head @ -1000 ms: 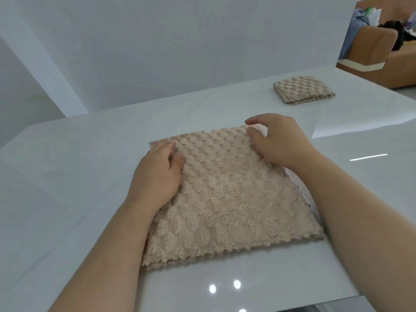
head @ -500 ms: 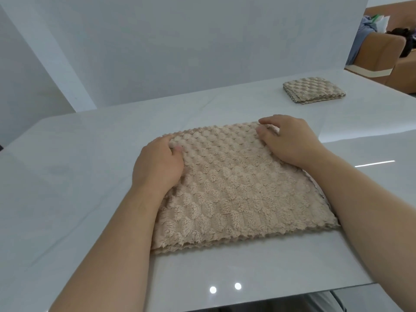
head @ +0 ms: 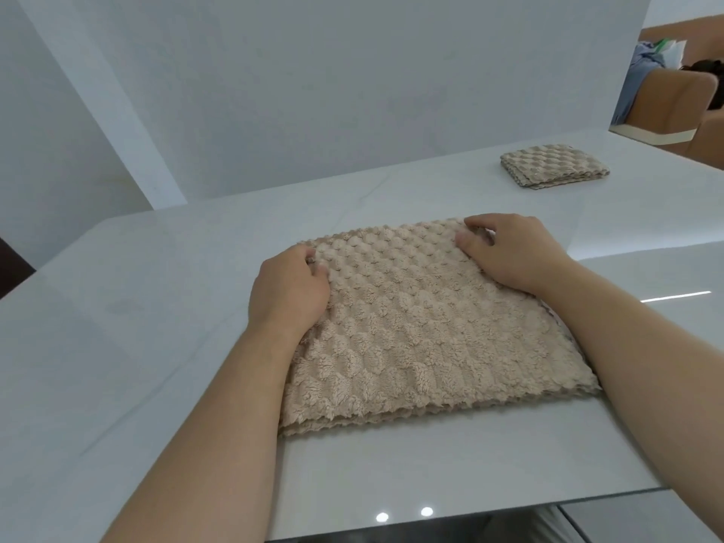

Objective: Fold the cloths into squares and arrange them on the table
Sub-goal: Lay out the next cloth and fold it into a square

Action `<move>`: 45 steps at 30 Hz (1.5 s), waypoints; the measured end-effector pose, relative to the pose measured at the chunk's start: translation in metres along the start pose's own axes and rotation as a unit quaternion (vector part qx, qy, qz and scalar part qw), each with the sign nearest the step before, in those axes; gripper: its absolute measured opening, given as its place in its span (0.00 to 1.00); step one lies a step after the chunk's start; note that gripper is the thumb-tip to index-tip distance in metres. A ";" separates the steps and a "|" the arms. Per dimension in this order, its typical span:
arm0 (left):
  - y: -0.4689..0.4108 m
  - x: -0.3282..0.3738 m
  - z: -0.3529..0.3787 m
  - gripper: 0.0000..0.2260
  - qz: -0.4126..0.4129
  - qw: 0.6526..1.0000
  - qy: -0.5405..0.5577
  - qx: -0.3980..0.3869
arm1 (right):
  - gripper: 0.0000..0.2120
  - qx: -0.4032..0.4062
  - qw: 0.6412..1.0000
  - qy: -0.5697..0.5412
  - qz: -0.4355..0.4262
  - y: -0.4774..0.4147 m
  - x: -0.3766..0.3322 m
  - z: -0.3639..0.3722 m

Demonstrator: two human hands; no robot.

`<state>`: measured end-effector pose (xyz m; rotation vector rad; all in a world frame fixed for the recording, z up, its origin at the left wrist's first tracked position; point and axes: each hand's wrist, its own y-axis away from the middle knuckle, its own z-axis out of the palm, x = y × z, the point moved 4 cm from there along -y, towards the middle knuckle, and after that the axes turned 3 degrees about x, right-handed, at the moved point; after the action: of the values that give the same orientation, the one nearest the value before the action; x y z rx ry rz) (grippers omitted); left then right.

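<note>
A beige bobbled cloth [head: 427, 331], folded once into a wide rectangle, lies flat on the glossy white table [head: 156, 307] in front of me. My left hand [head: 290, 291] grips its far left corner, fingers curled over the edge. My right hand [head: 509, 250] pinches the far right corner between thumb and curled fingers. A second beige cloth [head: 554, 165], folded into a small square, sits at the table's far right.
A white wall rises behind the table. Brown upholstered chairs [head: 681, 107] with clothes piled on them stand beyond the table's far right corner. The table's near edge [head: 470, 515] runs just below the cloth.
Both hands have stayed on the cloth's far corners, and the fingers of my left hand have curled tighter round the edge. The view has shifted slightly, so everything sits further right.
</note>
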<state>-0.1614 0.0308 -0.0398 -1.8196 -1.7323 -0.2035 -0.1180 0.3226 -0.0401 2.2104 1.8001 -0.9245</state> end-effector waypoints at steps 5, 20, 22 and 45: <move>-0.005 -0.003 0.001 0.16 0.018 1.000 0.011 0.019 | 0.22 0.015 1.000 0.014 -0.021 -0.002 -0.003 -0.001; 0.000 0.013 -0.008 0.18 0.046 0.982 0.179 0.041 | 0.20 0.002 0.997 -0.001 -0.071 -0.004 -0.002 0.003; -0.001 0.013 -0.007 0.18 0.029 0.977 0.209 0.026 | 0.19 0.003 0.997 -0.006 -0.073 -0.004 -0.002 0.003; 0.016 0.039 -0.004 0.16 0.179 0.978 0.069 -0.077 | 0.21 0.039 0.991 -0.028 -0.124 -0.001 -0.012 -0.005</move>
<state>-0.1399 0.0632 -0.0223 -2.1396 -1.2975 -0.3115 -0.1182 0.3154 -0.0299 2.0119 2.0788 -1.1077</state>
